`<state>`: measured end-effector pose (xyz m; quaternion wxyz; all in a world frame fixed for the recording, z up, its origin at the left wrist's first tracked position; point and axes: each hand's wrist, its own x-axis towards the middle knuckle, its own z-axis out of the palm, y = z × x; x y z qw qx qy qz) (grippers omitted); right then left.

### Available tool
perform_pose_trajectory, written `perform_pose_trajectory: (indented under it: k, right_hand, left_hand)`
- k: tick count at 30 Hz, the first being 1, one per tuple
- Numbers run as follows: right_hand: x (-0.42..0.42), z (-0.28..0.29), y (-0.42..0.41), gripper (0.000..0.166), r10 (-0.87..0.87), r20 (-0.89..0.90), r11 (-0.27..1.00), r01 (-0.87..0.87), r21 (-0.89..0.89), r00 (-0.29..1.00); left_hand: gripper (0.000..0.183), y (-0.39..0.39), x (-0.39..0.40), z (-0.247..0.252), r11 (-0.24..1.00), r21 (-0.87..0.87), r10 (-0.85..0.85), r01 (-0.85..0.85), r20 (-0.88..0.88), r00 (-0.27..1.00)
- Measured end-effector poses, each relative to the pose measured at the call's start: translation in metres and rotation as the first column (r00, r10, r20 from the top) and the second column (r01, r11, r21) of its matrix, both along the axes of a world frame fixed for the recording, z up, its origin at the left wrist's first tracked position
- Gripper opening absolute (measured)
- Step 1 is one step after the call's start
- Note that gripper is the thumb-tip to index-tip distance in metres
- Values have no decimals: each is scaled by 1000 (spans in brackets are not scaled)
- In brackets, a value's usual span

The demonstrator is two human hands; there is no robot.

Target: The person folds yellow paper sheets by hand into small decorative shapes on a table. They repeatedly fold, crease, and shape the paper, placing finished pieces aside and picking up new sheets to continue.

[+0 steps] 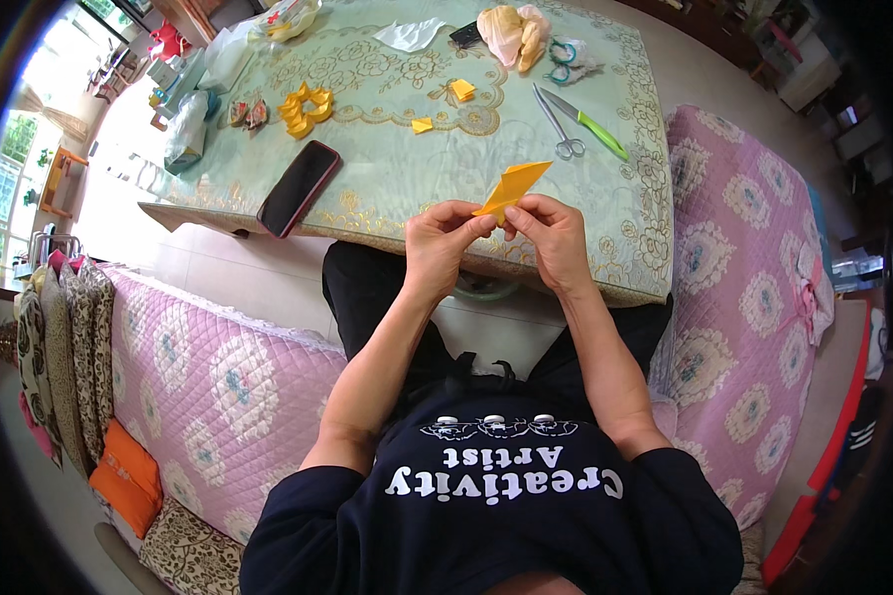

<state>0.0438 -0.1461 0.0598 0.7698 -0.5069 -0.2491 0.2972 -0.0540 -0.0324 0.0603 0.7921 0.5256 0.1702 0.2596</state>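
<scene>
Between both hands, above the near edge of the table, is a folded piece of yellow paper [517, 184], its pointed end up and to the right. My left hand [440, 236] pinches its lower left corner with thumb and fingers. My right hand [549, 232] pinches the lower right part. Farther back on the tablecloth lie two small folded yellow papers [422, 125] [462, 91]. A ring of joined folded yellow paper pieces [304, 110] sits to the left, beside small reddish patterned objects [248, 114].
A smartphone [299, 189] overhangs the table's near left edge. Scissors [568, 146] and a green-handled knife [603, 135] lie right of centre. Toward the back are teal-handled scissors [559, 62], a plastic bag [507, 33] and white tissue [409, 34]. Quilt-covered seats [744, 245] flank the table.
</scene>
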Motion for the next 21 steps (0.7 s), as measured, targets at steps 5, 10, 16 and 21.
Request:
perform_pose_trajectory:
  k: [5, 10, 16, 21]
  right_hand:
    - [-1, -1, 0, 11, -6, -4, 1000, 6, -8, 1000]
    - [0, -2, 0, 10, -7, -9, 1000, 7, -5, 1000]
    - [0, -3, -1, 9, -8, -21, 1000, 8, 11, 1000]
    - [0, -3, -1, 9, -7, -26, 1000, 8, 23, 1000]
  left_hand:
    - [15, 0, 0, 0, 1000, 5, 7, -7, -1, 1000]
    - [15, 0, 1, 0, 1000, -28, -9, 9, -3, 1000]
    - [13, -1, 1, 0, 999, -43, -9, 9, -5, 1000]
    - [12, -1, 1, 1, 999, -34, -6, 6, -8, 1000]
